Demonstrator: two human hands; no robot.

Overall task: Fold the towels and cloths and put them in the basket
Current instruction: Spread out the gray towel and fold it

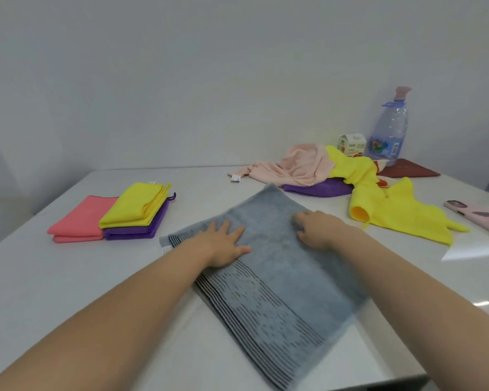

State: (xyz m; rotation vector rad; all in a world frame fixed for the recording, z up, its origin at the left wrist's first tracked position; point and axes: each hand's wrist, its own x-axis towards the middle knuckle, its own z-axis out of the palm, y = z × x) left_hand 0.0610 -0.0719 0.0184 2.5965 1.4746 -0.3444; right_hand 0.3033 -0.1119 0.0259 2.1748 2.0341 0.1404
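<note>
A grey towel point(271, 280) with dark striped bands lies flat and slanted across the white table point(68, 292). My left hand point(223, 244) presses flat on its left part with fingers spread. My right hand point(319, 230) rests on the towel's far right part, fingers bent down onto the fabric. At the left lie folded cloths: a pink one point(79, 221), and a yellow one point(136, 204) stacked on a purple one point(136, 232). At the back right is an unfolded heap: a pale pink cloth point(294, 167), a yellow cloth point(398, 213) and a purple cloth point(319, 189). No basket is visible.
A large water bottle point(390, 134) and a small carton point(352, 145) stand at the back right by the wall. A dark red flat item point(410, 170) lies beside them. A pink phone point(480, 217) lies at the right edge.
</note>
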